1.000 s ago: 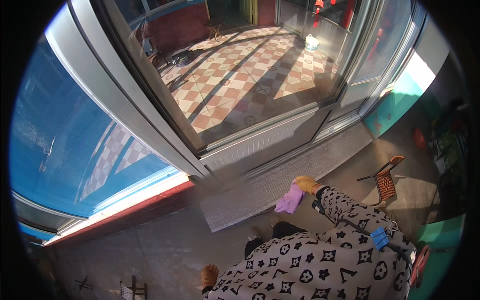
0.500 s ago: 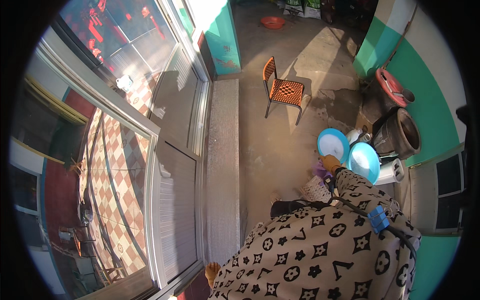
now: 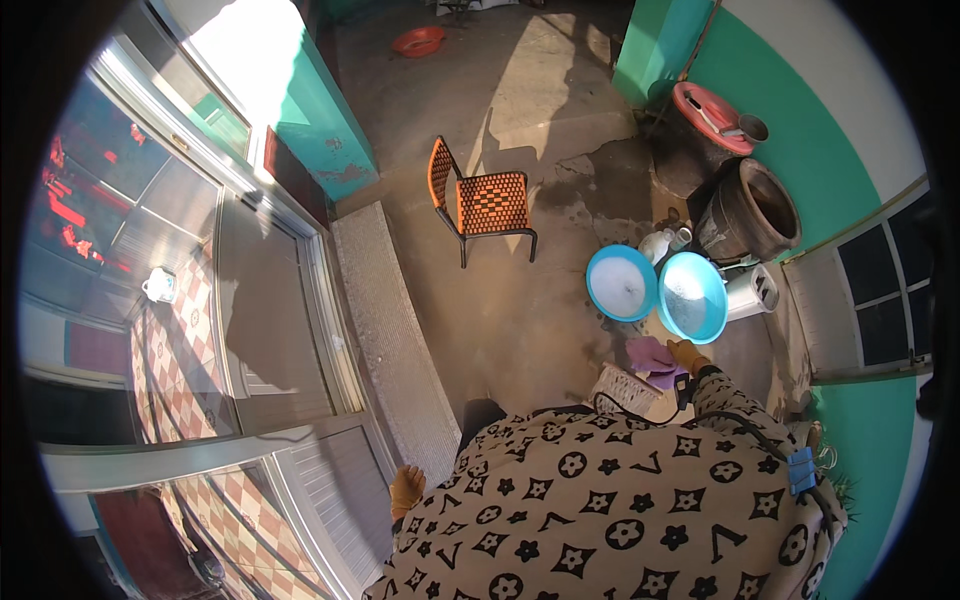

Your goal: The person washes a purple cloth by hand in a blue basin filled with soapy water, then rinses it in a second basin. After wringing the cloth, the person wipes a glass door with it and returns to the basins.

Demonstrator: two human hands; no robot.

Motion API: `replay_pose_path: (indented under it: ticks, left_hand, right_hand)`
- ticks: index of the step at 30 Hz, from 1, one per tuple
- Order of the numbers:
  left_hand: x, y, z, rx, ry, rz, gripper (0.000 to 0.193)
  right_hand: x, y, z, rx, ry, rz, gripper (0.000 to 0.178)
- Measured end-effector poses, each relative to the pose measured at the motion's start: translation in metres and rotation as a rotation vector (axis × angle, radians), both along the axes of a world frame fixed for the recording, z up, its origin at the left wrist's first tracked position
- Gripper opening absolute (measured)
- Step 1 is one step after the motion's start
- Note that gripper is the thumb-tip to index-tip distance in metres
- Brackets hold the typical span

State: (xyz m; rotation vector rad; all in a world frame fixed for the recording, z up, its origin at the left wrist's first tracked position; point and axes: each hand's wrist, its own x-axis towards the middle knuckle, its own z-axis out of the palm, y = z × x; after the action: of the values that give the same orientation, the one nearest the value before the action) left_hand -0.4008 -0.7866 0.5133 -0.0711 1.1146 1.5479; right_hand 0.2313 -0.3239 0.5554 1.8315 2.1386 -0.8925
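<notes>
My right hand (image 3: 688, 355) is closed on a purple cloth (image 3: 653, 362), which hangs just above a white woven basket (image 3: 618, 394). Beyond it, two light-blue basins stand side by side on the floor. Whitish suds or liquid show in the left basin (image 3: 620, 284) and the right basin (image 3: 692, 298). My left hand (image 3: 407, 490) hangs low at my left side near the door sill, its fingers loosely apart and nothing visible in them. A patterned beige sleeve covers each arm.
An orange-and-black woven chair (image 3: 492, 203) stands ahead. Along the right wall are a large brown jar (image 3: 752, 212), a vat with a pink basin (image 3: 715, 118) on top, and a white bucket (image 3: 752, 292). A stone step (image 3: 390, 300) and glazed door (image 3: 270, 290) run along the left. A red basin (image 3: 419, 41) lies far off.
The view has swung so the chair and basins sit farther left. My right hand has drawn back from the left basin, with the purple cloth now plainly in it.
</notes>
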Motion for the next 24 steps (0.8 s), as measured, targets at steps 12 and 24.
replay_pose_path:
  ticks: [12, 24]
  left_hand:
    - [-0.154, 0.383, 0.066, -0.435, 0.324, -0.025, 0.037]
    - [0.025, 0.733, 0.091, -0.232, 0.270, -0.484, 0.035]
  right_hand:
    - [0.038, 0.001, 0.030, -0.287, -0.181, -0.578, 0.057]
    - [0.094, 0.241, 0.031, 0.074, 0.092, -0.653, 0.050]
